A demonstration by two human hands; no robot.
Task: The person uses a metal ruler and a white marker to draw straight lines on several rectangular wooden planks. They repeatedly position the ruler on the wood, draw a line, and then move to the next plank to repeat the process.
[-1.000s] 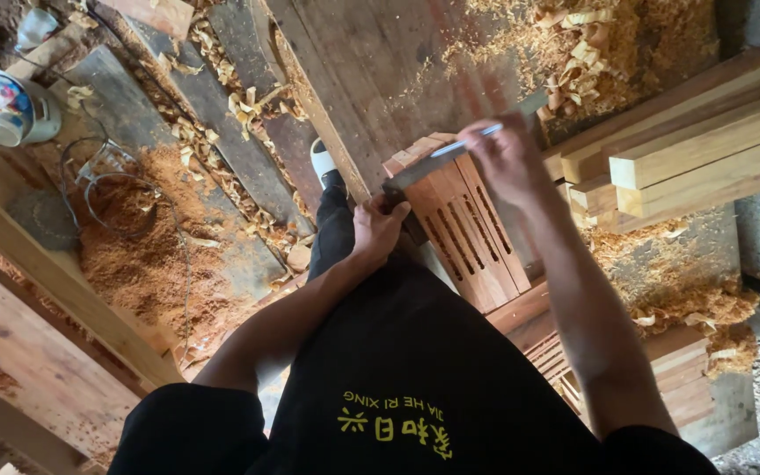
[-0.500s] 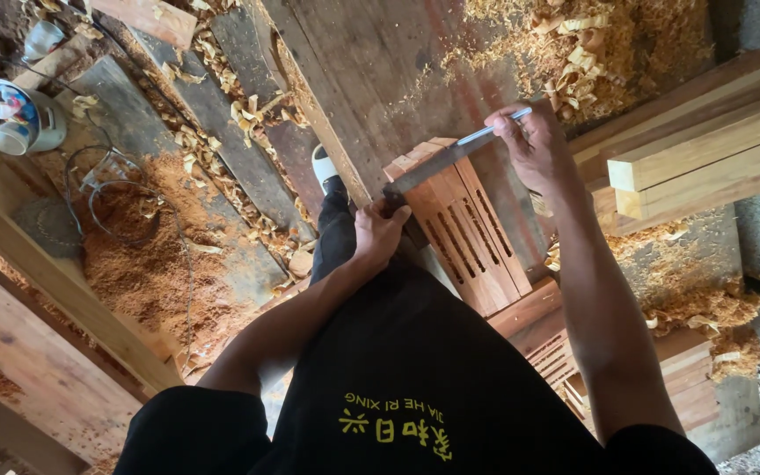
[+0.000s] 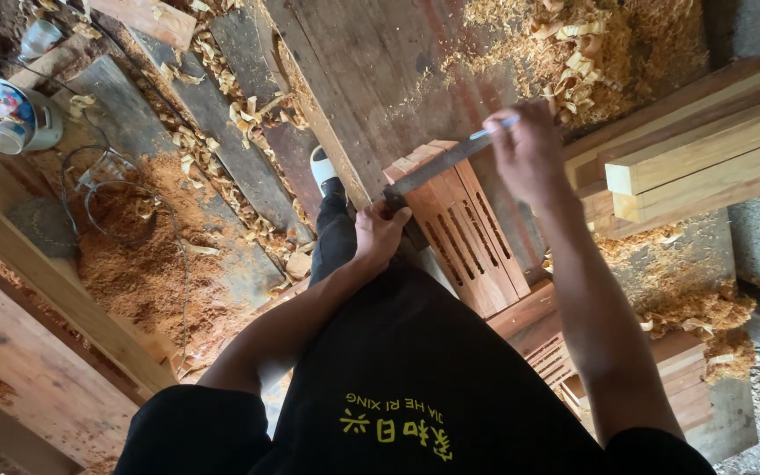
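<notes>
Left hand (image 3: 378, 236) clamped over near corner of slatted wooden panel (image 3: 464, 230), fingers curled around the dark lower end of a long flat metal file (image 3: 437, 167). Right hand (image 3: 528, 154) clenched on the file's pale far end, file lying slantwise across panel's top edge. Panel tilted against the knee, above plank floor (image 3: 380, 62). Stacked timber beams (image 3: 688, 149) just right; sawdust heap (image 3: 138, 264) well left, beside kettle (image 3: 6, 114)

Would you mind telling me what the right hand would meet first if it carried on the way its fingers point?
Probably the pale wood shavings heaped on the plank floor beyond the right hand, though depth is unclear.
</notes>
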